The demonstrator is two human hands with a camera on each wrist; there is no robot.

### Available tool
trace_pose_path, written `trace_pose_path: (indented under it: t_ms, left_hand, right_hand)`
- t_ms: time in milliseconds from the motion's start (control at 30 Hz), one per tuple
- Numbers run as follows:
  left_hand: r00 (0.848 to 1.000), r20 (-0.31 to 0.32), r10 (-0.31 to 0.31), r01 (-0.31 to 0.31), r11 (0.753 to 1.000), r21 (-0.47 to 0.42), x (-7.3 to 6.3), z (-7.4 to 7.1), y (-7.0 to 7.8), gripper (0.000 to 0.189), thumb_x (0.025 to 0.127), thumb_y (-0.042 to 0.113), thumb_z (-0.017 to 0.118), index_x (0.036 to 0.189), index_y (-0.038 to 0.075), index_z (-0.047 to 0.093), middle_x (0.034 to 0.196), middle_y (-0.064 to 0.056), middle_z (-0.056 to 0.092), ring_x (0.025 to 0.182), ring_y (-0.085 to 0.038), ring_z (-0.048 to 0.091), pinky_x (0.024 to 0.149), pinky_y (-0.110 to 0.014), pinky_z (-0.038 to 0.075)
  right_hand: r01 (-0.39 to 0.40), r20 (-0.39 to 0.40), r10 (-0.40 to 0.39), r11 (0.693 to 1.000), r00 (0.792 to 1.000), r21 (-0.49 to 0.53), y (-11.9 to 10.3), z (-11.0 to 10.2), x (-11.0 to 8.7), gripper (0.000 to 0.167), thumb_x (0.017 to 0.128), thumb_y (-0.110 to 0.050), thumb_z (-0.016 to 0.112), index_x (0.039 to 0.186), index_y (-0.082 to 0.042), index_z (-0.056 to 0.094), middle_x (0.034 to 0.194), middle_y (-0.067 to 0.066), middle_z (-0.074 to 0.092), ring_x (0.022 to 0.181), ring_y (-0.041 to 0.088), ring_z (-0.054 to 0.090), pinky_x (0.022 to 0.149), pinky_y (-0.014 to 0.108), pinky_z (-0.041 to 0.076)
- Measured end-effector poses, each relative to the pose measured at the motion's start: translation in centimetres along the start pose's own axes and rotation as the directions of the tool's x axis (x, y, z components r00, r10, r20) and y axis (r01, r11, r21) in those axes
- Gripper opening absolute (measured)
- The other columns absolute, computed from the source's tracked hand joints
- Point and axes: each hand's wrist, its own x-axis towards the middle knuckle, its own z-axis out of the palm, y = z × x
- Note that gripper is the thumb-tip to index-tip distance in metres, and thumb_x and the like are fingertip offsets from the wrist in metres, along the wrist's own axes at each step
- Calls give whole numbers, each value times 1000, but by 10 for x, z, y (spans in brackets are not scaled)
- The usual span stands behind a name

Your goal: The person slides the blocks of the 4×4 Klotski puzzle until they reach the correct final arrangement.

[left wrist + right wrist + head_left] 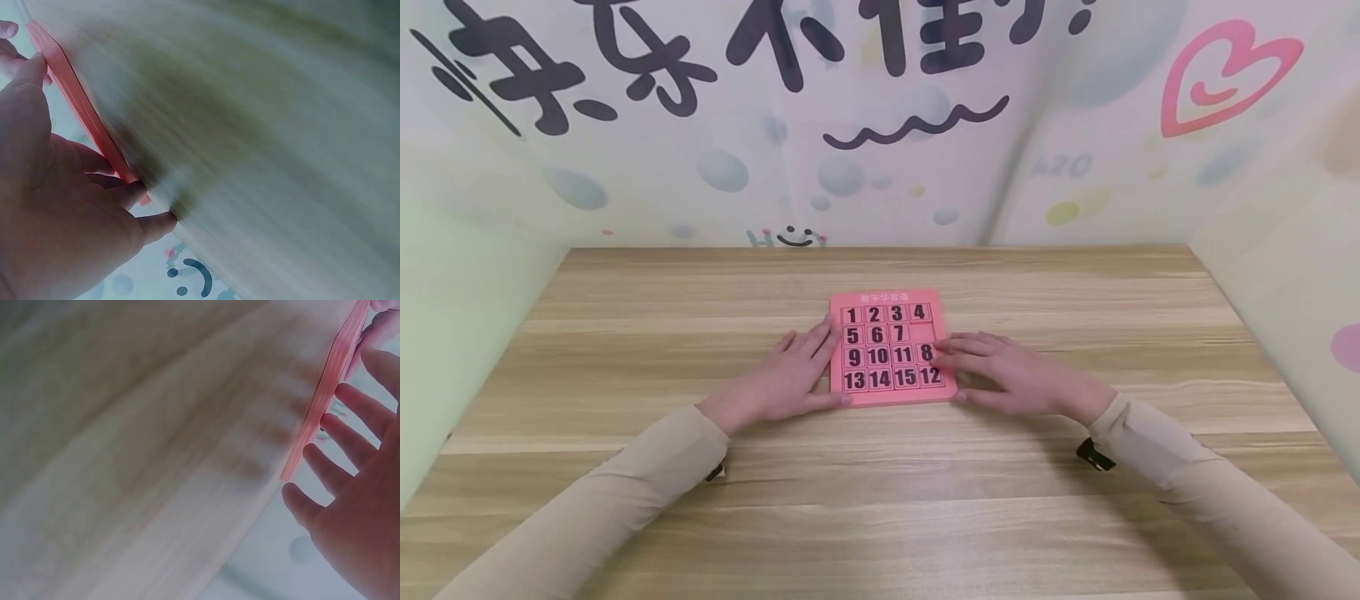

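Note:
A pink sliding number puzzle (pixel 887 400) lies flat on the wooden table, its tiles numbered 1 to 15. Its one bare slot (pixel 923 333) is in the second row at the right, between the 4 tile (pixel 919 312) above and the 8 tile (pixel 927 353) below. My left hand (pixel 782 379) rests along the left edge, thumb at the lower left corner, fingers extended. On the other side, my right hand (pixel 1018 375) has straight fingers, with fingertips at the right edge beside the 8 tile and thumb near the lower right corner. Both wrist views show the puzzle's side edge-on.
The wooden table (pixel 880 517) reaches back to a wall (pixel 925 183) printed with dark characters, bubbles and a pink heart. Pale side walls border it left and right. A small black item (pixel 1095 455) shows at the right cuff.

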Motion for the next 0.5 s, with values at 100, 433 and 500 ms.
trace_pose_path:
  t_ms: [100, 433, 500]
  left_hand:
    - [1000, 3, -5, 5, 1000, -4, 0, 0, 0, 99, 91, 66, 46, 152, -3, 10, 159, -19, 0, 145, -34, 8, 115, -54, 7]
    - [1000, 2, -3, 3, 1000, 1, 0, 0, 0, 99, 91, 65, 47, 152, -4, 10, 158, -20, 0, 145, -35, 8, 115, -54, 7]
    - [1000, 4, -5, 5, 1000, 0, -1, 0, 1, 98, 91, 65, 47, 152, -4, 10, 158, -20, 0, 145, -35, 8, 115, -54, 6]
  right_hand:
    - [-4, 3, 4, 1000, 1000, -3, 0, 0, 0, 52, 98, -34, 56, 143, -10, 48, 150, 12, 39, 138, 34, 33, 112, 54, 23]
    - [-29, 6, 29, 1000, 1000, 9, 1, 1, 2, 53, 98, -36, 54, 144, -11, 47, 151, 12, 38, 138, 36, 31, 112, 56, 23]
    - [-35, 5, 35, 999, 999, 11, 1, 1, 3, 53, 98, -36, 54, 144, -11, 46, 151, 12, 38, 138, 36, 31, 111, 56, 23]
